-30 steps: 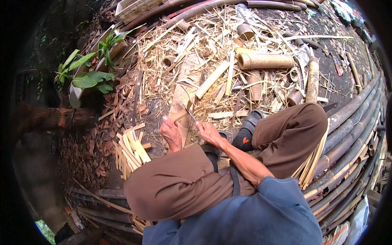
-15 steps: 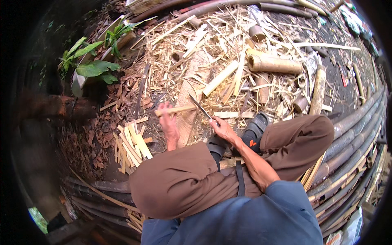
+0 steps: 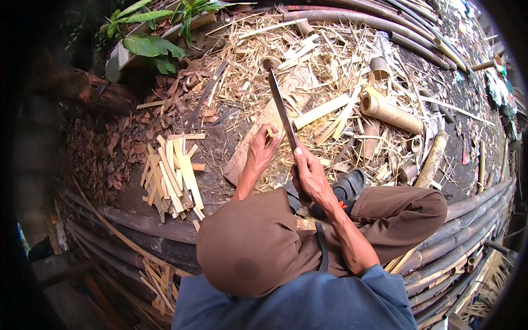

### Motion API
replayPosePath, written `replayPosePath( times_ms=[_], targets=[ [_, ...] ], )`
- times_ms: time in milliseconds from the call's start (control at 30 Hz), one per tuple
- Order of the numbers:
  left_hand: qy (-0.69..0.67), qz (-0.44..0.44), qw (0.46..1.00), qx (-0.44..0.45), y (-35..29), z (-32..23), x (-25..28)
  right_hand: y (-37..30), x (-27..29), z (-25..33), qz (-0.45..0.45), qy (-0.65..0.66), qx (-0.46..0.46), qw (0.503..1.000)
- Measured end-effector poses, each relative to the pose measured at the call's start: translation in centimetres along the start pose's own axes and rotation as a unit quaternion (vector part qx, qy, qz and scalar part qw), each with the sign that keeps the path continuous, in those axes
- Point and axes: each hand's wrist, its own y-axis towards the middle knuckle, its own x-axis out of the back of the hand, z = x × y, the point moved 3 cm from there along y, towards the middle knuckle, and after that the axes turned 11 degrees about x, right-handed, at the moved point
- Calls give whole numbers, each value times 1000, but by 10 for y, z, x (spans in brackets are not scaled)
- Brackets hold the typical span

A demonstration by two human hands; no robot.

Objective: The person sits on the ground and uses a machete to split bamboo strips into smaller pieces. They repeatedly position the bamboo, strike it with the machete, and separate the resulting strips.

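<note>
My right hand [image 3: 311, 175] is closed round the handle of a long-bladed machete [image 3: 281, 104]. Its dark blade points away from me, over the wood shavings. Just left of the blade, my left hand [image 3: 259, 154] grips a short bamboo strip [image 3: 270, 133], seen nearly end-on with most of its length hidden. Under both lies a flat wooden plank [image 3: 240, 155], stretching away from me. On the ground left of my left hand is a loose pile of cut bamboo strips [image 3: 175, 170].
Shavings [image 3: 341, 49] cover the ground ahead. A thick bamboo tube [image 3: 391, 114] and a wide split piece [image 3: 320, 111] lie to the right. Long bamboo poles [image 3: 137, 220] run beside and behind me. Green plants [image 3: 151, 45] grow at the far left.
The machete has swung from leaning leftward across the strip to pointing nearly straight ahead. My left hand has turned the strip from lying sideways to end-on. The view has shifted too.
</note>
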Motion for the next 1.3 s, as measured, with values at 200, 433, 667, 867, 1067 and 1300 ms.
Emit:
replayPosePath(
  times_ms=[200, 433, 667, 867, 1067, 1300],
  targets=[
    [1, 36, 996, -80, 1, -8, -6, 5, -8, -4, -11, 60, -49, 997],
    [17, 57, 996, -60, -5, -14, -5, 8, -9, -7, -17, 72, -57, 996],
    [-12, 64, 996, -68, -3, -10, -9, 9, -8, -7, -11, 59, -46, 997],
    [0, 59, 995, -79, -2, -3, -7, 9, -10, -10, -9, 43, -45, 998],
    [5, 53, 997, -64, -3, -6, -8, 8, -13, -4, -5, 32, -27, 999],
    [-25, 48, 995, -87, -1, 2, -9, 8, -16, -3, -20, 15, 18, 1000]
  ],
)
